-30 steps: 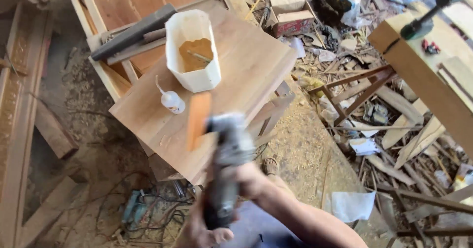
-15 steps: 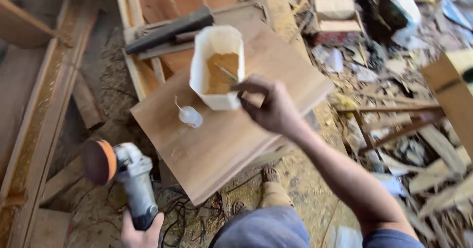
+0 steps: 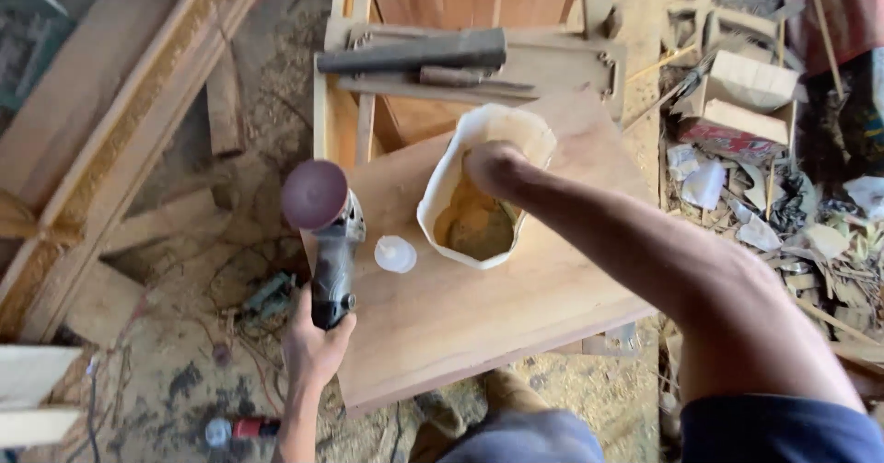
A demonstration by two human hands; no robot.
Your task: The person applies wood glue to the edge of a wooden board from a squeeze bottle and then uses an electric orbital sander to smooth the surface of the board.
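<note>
Reaching deeper than half a second ago, the right hand now dips inside the white tub on the wooden panel; grip hidden, cannot tell. Left hand clasps the disc sander, swung beside the tub. Tub holds tan filler; squeeze bottle sits between.

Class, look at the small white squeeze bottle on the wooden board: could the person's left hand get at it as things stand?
Probably not at once: the left hand is full, gripping the sander. The squeeze bottle stands just beside the tool on the wooden board, with nothing covering it.
</note>
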